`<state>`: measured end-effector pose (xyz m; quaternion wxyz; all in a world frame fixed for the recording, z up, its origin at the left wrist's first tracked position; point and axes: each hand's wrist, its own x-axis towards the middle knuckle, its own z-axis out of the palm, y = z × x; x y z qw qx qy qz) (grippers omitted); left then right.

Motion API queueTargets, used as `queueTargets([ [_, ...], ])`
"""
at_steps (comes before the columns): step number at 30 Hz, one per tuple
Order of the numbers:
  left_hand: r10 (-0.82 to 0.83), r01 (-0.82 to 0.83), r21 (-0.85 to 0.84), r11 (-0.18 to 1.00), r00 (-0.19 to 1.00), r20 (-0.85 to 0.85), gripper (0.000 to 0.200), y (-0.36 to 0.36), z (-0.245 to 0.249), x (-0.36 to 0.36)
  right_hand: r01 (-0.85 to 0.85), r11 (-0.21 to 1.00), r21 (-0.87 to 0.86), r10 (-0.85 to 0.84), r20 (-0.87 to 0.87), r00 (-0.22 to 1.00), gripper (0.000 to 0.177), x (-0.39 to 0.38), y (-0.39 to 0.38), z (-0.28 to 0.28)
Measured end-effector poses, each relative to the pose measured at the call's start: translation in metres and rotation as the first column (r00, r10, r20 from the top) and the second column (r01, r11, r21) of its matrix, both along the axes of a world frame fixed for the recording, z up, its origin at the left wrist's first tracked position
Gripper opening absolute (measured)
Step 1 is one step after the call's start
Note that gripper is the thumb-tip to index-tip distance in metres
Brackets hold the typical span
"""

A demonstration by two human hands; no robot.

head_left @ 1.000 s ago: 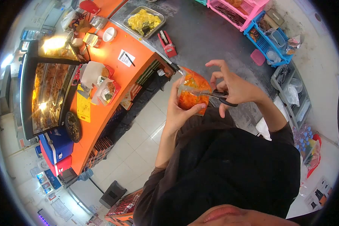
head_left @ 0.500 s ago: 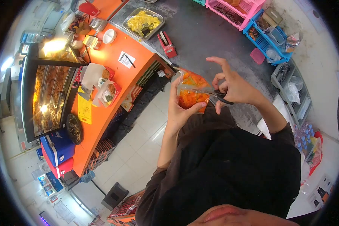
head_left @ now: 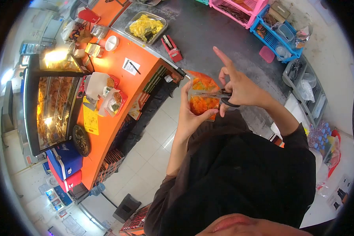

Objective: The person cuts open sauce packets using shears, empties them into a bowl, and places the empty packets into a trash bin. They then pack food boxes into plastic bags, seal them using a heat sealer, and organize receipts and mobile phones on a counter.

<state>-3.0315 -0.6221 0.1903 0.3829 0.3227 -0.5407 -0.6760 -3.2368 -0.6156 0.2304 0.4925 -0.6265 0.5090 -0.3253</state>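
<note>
My left hand (head_left: 188, 118) grips a clear plastic bag of orange-red food (head_left: 203, 105), with the thumb across its lower front and the fingers behind its left side. In my right hand (head_left: 242, 88) is a pair of scissors (head_left: 214, 94) with dark handles. The index finger stretches up and away from the handles, while the other fingers curl at them. The blades lie level across the upper part of the bag and point toward my left hand. Both hands are held in front of my body, near the grey worktop's edge.
On the grey worktop (head_left: 200, 43) are a tray of yellow food (head_left: 161, 24), a red box (head_left: 172, 49) and blue (head_left: 277, 43) and pink baskets (head_left: 238, 13). The orange counter (head_left: 143, 59) on the left carries open food boxes (head_left: 102, 86), a paper with a pen (head_left: 131, 66) and a lit display case (head_left: 53, 106).
The view has shifted slightly. My right hand and the scissors have moved a little up, and the blades sit flatter across the bag. The left hand keeps its hold on the bag.
</note>
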Motion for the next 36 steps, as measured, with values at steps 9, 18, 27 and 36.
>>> queueTargets([
  [9, -0.094, 0.093, 0.010, 0.996, 0.995, 0.018, 0.095, -0.001, -0.004, 0.001, -0.011, 1.000, 0.004, 0.011, 0.076, 0.997, 0.138, 0.002, -0.002, -0.010],
  [18, -0.037, 0.039, -0.146, 0.989, 0.999, 0.018, 0.048, -0.012, -0.008, 0.014, -0.155, 0.987, 0.030, 0.142, 0.256, 0.956, 0.141, -0.003, 0.005, -0.012],
  [27, -0.033, 0.054, -0.085, 0.995, 0.973, 0.228, 0.020, -0.006, -0.014, 0.014, -0.218, 0.975, 0.046, 0.195, 0.296, 0.935, 0.144, 0.001, 0.008, -0.026],
  [36, -0.126, 0.183, -0.104, 0.978, 0.904, 0.409, 0.022, -0.005, -0.010, 0.007, -0.279, 0.959, 0.050, 0.248, 0.331, 0.911, 0.147, -0.005, 0.011, -0.042],
])
